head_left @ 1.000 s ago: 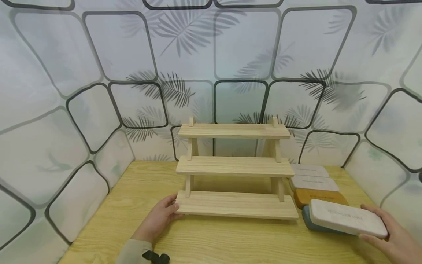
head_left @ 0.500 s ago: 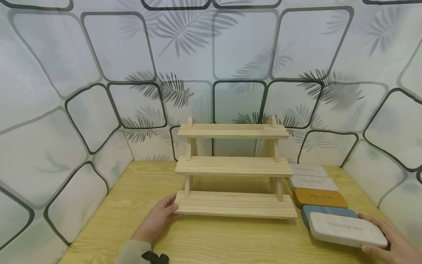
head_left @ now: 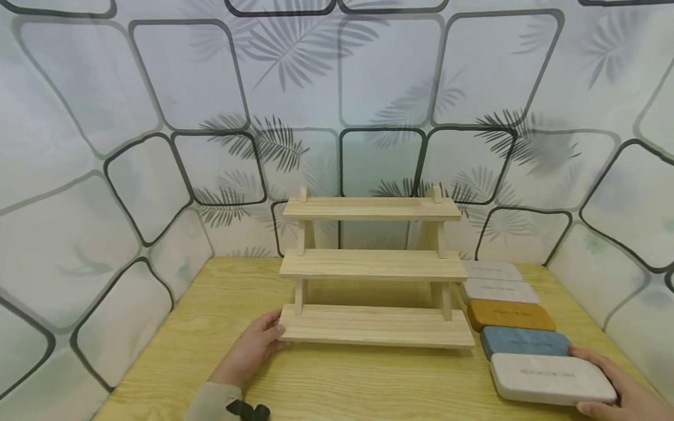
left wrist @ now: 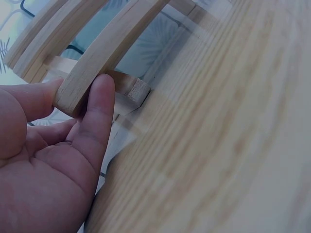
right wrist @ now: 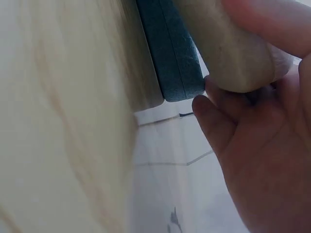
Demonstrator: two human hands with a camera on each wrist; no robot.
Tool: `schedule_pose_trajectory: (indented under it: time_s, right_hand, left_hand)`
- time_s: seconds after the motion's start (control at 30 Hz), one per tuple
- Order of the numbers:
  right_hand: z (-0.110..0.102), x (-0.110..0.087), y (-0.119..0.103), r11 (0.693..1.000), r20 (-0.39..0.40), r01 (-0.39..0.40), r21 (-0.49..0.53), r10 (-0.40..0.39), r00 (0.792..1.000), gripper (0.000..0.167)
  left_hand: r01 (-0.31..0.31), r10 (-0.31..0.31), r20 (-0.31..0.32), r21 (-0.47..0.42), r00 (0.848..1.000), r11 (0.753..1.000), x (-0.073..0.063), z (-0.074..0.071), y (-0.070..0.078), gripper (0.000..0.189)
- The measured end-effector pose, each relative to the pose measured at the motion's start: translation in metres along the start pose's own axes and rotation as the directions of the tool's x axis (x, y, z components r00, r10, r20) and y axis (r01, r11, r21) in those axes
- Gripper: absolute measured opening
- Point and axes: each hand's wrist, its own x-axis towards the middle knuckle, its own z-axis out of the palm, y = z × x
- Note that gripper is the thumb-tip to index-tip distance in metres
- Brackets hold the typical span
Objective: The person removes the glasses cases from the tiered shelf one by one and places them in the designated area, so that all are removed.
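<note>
In the head view a three-tier wooden display stand [head_left: 376, 327] stands on the table. My left hand [head_left: 255, 348] pinches the left end of its lowest shelf; the left wrist view has the thumb on one side of the board [left wrist: 109, 56] and fingers on the other. At the lower right, my right hand [head_left: 623, 386] grips the right end of a white glasses case [head_left: 550, 379], thumb at the front and fingers behind. This case lies in front of a blue glasses case [head_left: 523, 341], close along its front edge. The right wrist view has the white case's end [right wrist: 238, 63] between thumb and fingers.
Behind the blue case, an orange case [head_left: 511, 316] and two pale cases [head_left: 500, 291] continue the row along the stand's right side. The wood-grain table [head_left: 368, 386] is bordered at the back and sides by patterned curtain walls [head_left: 389, 76].
My right hand has brought the white case forward and down, from overlapping the blue case to in front of it, so the blue one now shows. My left hand keeps its hold on the shelf.
</note>
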Motion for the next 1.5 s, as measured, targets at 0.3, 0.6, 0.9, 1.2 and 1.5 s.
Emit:
schedule_pose_trajectory:
  time_s: [0.3,0.6,0.9,1.2,1.5]
  right_hand:
    - [0.003,-0.001,0.009,0.992,0.075,-0.082,0.092,0.075,0.994,0.099]
    - [0.003,0.001,0.021,0.96,0.18,-0.26,0.102,0.24,0.954,0.112]
    - [0.007,0.004,0.024,0.973,0.181,-0.232,-0.019,0.232,0.956,0.111]
    - [0.005,0.0,0.012,0.969,0.175,-0.246,-0.024,0.247,0.953,0.111]
    - [0.003,-0.001,0.005,0.972,0.157,-0.233,0.043,0.223,0.962,0.102]
  left_hand:
    - [-0.007,0.007,0.013,0.004,1.0,1.0,0.002,0.0,-0.001,0.055]
    - [-0.008,0.008,0.028,-0.005,1.0,1.0,0.002,-0.002,-0.001,0.057]
    - [-0.011,0.011,0.036,-0.003,0.999,1.0,0.0,-0.001,0.0,0.057]
    - [-0.016,0.016,0.012,-0.002,1.0,1.0,0.0,0.002,0.0,0.055]
    - [-0.014,0.014,0.014,-0.006,1.0,1.0,-0.003,0.0,0.001,0.056]
